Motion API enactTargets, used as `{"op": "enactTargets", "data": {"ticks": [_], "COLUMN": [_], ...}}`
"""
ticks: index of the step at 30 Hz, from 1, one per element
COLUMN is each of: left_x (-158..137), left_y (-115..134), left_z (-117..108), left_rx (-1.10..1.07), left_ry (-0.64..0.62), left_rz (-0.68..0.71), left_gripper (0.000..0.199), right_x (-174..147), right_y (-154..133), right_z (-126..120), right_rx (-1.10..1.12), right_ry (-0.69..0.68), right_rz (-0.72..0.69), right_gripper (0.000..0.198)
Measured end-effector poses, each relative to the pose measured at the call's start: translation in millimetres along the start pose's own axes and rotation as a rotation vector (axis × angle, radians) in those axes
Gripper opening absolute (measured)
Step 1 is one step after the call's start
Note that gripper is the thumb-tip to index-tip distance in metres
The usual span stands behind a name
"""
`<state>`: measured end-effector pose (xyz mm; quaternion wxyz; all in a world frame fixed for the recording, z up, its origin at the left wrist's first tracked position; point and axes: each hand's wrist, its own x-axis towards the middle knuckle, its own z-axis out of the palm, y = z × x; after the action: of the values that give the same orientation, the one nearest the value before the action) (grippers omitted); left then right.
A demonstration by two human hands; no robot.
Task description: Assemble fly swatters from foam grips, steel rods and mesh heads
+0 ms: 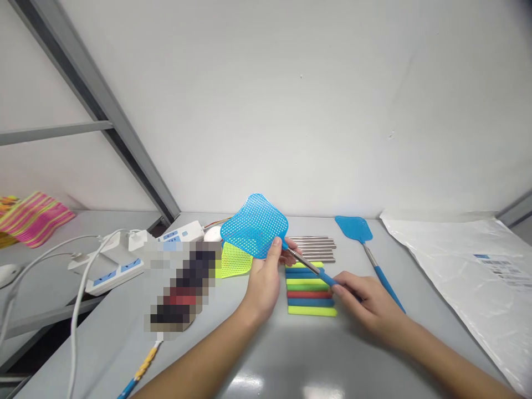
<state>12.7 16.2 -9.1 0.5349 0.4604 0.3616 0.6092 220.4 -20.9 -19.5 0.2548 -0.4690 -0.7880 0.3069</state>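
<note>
Spreading beneath the left hand and the right hand: one grey table, running out of view nearest the forearms. Lying right of the right hand: one white plastic bag, label too small to read. Spanning both hands: one blue fly swatter. The left hand is grasping its neck, thumb uppermost; the right hand is gripping its handle. Good handling, as judged, means keeping rod and handle in one straight line, bracing the neck rather than the mesh, and applying force lengthwise. The right palm is hiding the handle's end. Resting beyond the right hand: a second swatter. Sitting left of the left hand: one pixelated item, unidentifiable. Showing behind the swatter's head: yellow mesh, partly covered, count uncertain. Lying between the hands: coloured tubes. Lying beyond them: metal rods, left ends hidden.
</note>
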Motion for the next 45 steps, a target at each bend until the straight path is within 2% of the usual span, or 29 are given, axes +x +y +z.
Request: {"op": "enactTargets", "data": {"ticks": [9, 11, 18, 24, 26, 33, 38, 45], "left_x": [2.0, 2.2, 4.4, 6.0, 6.4, 8.5, 12.2, 26.4], "left_y": [-3.0, -2.3, 0.0, 0.6, 0.8, 4.3, 11.0, 28.2], "left_z": [-3.0, -2.3, -2.5, -5.2, -5.4, -4.9, -5.4, -13.6], "left_rx": [0.022, 0.013, -0.001, 0.004, 0.008, 0.016, -0.036, -0.135], "left_ry": [0.086, 0.105, 0.141, 0.156, 0.156, 0.168, 0.192, 0.322], "left_rz": [0.063, 0.069, 0.104, 0.097, 0.098, 0.105, 0.117, 0.161], "left_gripper": [0.031, 0.03, 0.025, 0.026, 0.026, 0.026, 0.022, 0.016], "right_x": [2.1, 1.8, 1.9, 2.6, 2.9, 2.7, 1.5, 1.6], "right_y": [3.6, 3.0, -5.7, -7.7, -8.5, -18.1, -22.3, -16.9], "right_z": [1.3, 1.3, -2.7, -3.2, -4.4, -12.6, -17.7, -19.1], "right_rx": [-0.184, -0.178, -0.037, -0.108, -0.095, 0.048, 0.309, 0.554], "right_ry": [0.146, 0.131, -0.05, 0.01, -0.011, -0.132, -0.242, -0.361], "right_rz": [-0.106, -0.089, -0.003, -0.043, -0.027, 0.076, 0.143, 0.18], "right_gripper": [0.022, 0.022, 0.033, 0.028, 0.03, 0.037, 0.044, 0.048]}}
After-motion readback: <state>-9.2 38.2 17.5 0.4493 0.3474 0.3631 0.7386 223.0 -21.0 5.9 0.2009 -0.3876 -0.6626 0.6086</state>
